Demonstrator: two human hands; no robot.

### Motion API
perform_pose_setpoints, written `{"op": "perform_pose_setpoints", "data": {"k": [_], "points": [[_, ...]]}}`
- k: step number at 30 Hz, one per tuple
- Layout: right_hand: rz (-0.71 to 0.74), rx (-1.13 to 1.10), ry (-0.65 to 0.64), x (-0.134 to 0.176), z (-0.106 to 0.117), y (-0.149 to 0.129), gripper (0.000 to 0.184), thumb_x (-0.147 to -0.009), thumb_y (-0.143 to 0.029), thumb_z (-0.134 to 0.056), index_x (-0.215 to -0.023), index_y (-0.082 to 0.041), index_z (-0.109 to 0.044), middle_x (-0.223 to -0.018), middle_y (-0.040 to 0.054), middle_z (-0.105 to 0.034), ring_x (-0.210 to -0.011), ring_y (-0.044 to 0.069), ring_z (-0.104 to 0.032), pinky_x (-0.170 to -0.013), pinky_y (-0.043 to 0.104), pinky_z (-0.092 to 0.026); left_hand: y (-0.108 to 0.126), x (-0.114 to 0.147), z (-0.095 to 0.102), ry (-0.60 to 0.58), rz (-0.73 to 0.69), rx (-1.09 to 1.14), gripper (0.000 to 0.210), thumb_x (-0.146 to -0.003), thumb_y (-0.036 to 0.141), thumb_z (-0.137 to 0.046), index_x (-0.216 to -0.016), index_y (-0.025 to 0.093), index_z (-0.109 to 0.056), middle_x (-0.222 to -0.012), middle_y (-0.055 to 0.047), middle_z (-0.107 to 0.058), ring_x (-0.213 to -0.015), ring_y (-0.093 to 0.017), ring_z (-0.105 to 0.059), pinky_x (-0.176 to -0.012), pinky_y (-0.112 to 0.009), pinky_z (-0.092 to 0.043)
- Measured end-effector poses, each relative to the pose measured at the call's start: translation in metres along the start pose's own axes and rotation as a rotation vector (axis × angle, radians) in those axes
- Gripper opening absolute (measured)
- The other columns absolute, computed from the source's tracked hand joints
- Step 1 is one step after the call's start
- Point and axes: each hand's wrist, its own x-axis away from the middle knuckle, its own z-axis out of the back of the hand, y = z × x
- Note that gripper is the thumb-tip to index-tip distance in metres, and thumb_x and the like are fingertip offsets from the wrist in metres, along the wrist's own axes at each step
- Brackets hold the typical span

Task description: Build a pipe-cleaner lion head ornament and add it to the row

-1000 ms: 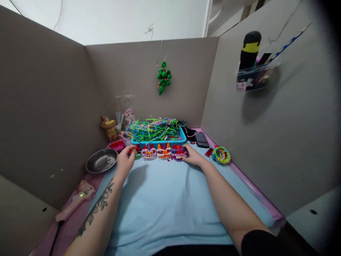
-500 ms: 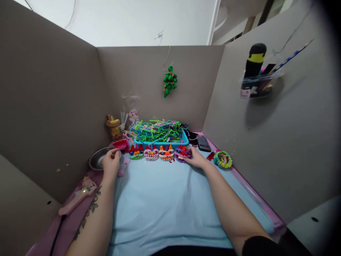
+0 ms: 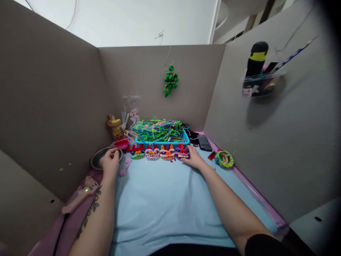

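In the head view, four small knobbly woven faces stand in a row: a green and red one [image 3: 137, 152], a pale pink one [image 3: 152, 153], an orange and cream one [image 3: 167, 152] and a purple and red one [image 3: 181, 152]. My right hand [image 3: 195, 159] rests against the right side of the purple one, its thumb and fingers apart. Over the right part of a metal bowl [image 3: 97, 159], my left hand [image 3: 110, 163] is closed with bent fingertips. Whatever is between those fingertips is too small to make out.
Behind the row stands a blue tray [image 3: 187, 138] heaped with colourful pipe cleaners [image 3: 160, 130]. A phone [image 3: 205, 143] and a yellow-green ring [image 3: 224, 159] lie at right. A pink glue gun [image 3: 80, 199] and pink scissors-like tool [image 3: 125, 166] lie at left. Grey panels enclose the table.
My right hand has eased the purple face slightly left, closer to the orange one, and its fingers have loosened around it. My left hand stays closed over the bowl.
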Motion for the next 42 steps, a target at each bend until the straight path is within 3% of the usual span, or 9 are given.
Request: {"op": "perform_pose_setpoints", "data": {"k": [3, 14, 20, 25, 29, 33, 36, 40, 42], "points": [[-0.054, 0.062, 0.087, -0.003, -0.01, -0.009, 0.076, -0.066, -0.048, -0.065, -0.129, -0.017, -0.037, -0.128, 0.0168, -0.039, -0.121, 0.032, -0.039, -0.1, 0.046, -0.031, 0.0, -0.001, 0.002, 0.011, 0.017, 0.012, 0.036, -0.072, 0.038, -0.048, -0.093, 0.015, -0.066, -0.067, -0.003, -0.063, -0.055, -0.015, -0.055, -0.049, -0.022, -0.042], [0.086, 0.033, 0.01, -0.004, -0.002, -0.007, 0.055, -0.071, -0.038, -0.059, -0.12, -0.016, -0.044, -0.118, 0.0135, -0.048, -0.11, 0.025, -0.048, -0.095, 0.037, -0.039, -0.009, -0.005, 0.001, -0.014, 0.026, 0.04, 0.039, -0.073, 0.04, -0.047, -0.094, 0.013, -0.065, -0.071, -0.005, -0.066, -0.055, -0.015, -0.056, -0.05, -0.022, -0.042], [0.103, 0.015, 0.059, -0.004, -0.007, 0.001, 0.065, -0.073, -0.043, -0.057, -0.128, -0.015, -0.037, -0.125, 0.0153, -0.043, -0.117, 0.026, -0.043, -0.1, 0.039, -0.034, -0.009, -0.004, 0.014, -0.332, -0.05, -0.286, 0.03, -0.073, 0.038, -0.047, -0.081, 0.015, -0.065, -0.078, -0.007, -0.069, -0.07, -0.019, -0.061, -0.063, -0.024, -0.044], [0.108, 0.032, 0.148, -0.001, -0.001, 0.001, 0.075, -0.073, -0.049, -0.057, -0.133, -0.015, -0.03, -0.13, 0.0171, -0.038, -0.124, 0.028, -0.035, -0.102, 0.042, -0.031, 0.007, 0.009, 0.026, -0.602, -0.088, -0.607, 0.033, -0.073, 0.049, -0.049, -0.079, 0.019, -0.063, -0.077, -0.006, -0.068, -0.072, -0.021, -0.062, -0.058, -0.025, -0.04], [0.176, 0.049, 0.189, 0.001, 0.005, -0.006, 0.067, -0.076, -0.047, -0.054, -0.132, -0.016, -0.033, -0.128, 0.0158, -0.039, -0.122, 0.026, -0.038, -0.103, 0.041, -0.031, 0.016, 0.02, 0.022, -0.717, -0.091, -0.757, 0.036, -0.07, 0.051, -0.054, -0.082, 0.019, -0.062, -0.084, -0.009, -0.068, -0.076, -0.023, -0.063, -0.057, -0.026, -0.04], [0.223, 0.065, 0.177, 0.002, 0.007, -0.013, 0.063, -0.076, -0.047, -0.054, -0.128, -0.015, -0.037, -0.127, 0.0161, -0.04, -0.121, 0.027, -0.039, -0.102, 0.042, -0.033, 0.023, 0.027, 0.014, -0.762, -0.117, -0.855, 0.025, -0.071, 0.038, -0.055, -0.076, 0.016, -0.064, -0.085, -0.012, -0.068, -0.078, -0.025, -0.063, -0.059, -0.026, -0.041], [0.231, 0.066, 0.172, 0.003, 0.007, -0.015, 0.061, -0.076, -0.048, -0.055, -0.126, -0.016, -0.04, -0.126, 0.0159, -0.041, -0.12, 0.028, -0.039, -0.102, 0.042, -0.033, 0.028, 0.024, 0.017, -0.616, -0.168, -0.801, 0.023, -0.078, 0.033, -0.047, -0.08, 0.017, -0.064, -0.088, -0.01, -0.066, -0.079, -0.022, -0.062, -0.061, -0.026, -0.041], [0.227, 0.067, 0.176, 0.003, 0.01, -0.016, 0.056, -0.077, -0.045, -0.054, -0.124, -0.017, -0.043, -0.127, 0.0154, -0.039, -0.121, 0.027, -0.038, -0.102, 0.042, -0.032, 0.024, 0.011, 0.033, -0.102, -0.178, -0.715, 0.03, -0.085, 0.036, -0.039, -0.084, 0.017, -0.062, -0.091, -0.009, -0.062, -0.078, -0.02, -0.059, -0.061, -0.027, -0.041], [0.225, 0.078, 0.17, 0.003, 0.011, -0.015, 0.054, -0.077, -0.042, -0.054, -0.123, -0.016, -0.044, -0.127, 0.0153, -0.039, -0.122, 0.026, -0.038, -0.102, 0.04, -0.032, 0.016, 0.004, 0.041, 0.006, -0.094, -0.727, 0.03, -0.083, 0.039, -0.043, -0.085, 0.016, -0.062, -0.093, -0.012, -0.059, -0.077, -0.022, -0.057, -0.06, -0.03, -0.04]]}}
